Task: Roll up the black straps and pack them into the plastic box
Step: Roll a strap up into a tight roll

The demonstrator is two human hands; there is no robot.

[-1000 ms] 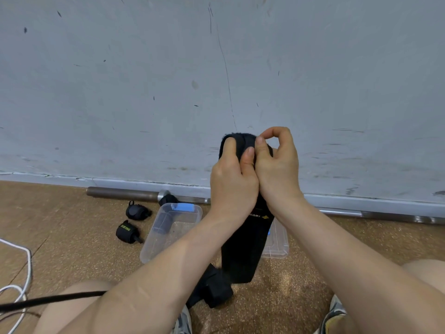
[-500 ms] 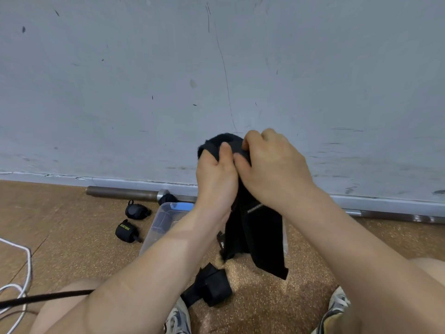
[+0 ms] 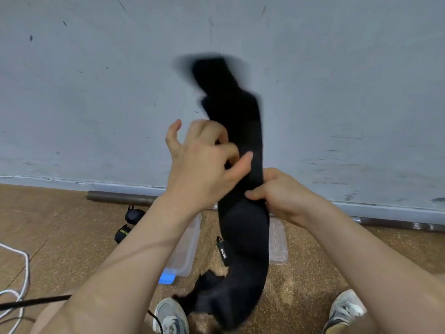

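Black and long, one strap (image 3: pixel 243 141) is held up in front of a grey wall (image 3: pixel 96 92). Its long axis runs almost vertically. The upper end points up and slightly left and is blurred; the lower end hangs down near the floor between two shoes (image 3: pixel 171 317).

The left hand (image 3: pixel 204 162) pinches the strap's left edge about midway, thumb pressed on the fabric, fingers curled, little finger lifted clear. The right hand (image 3: pixel 281 191), just below and to the right, grips the right edge with its thumb across the front.

On the cork-coloured floor behind lies one clear plastic box (image 3: pixel 186 247) with a blue latch, and one clear lid (image 3: pixel 278 242) to its right. Two rolled straps (image 3: pixel 133 214) sit left of the box, close together. One metal bar (image 3: pixel 115 196) lies along the wall.
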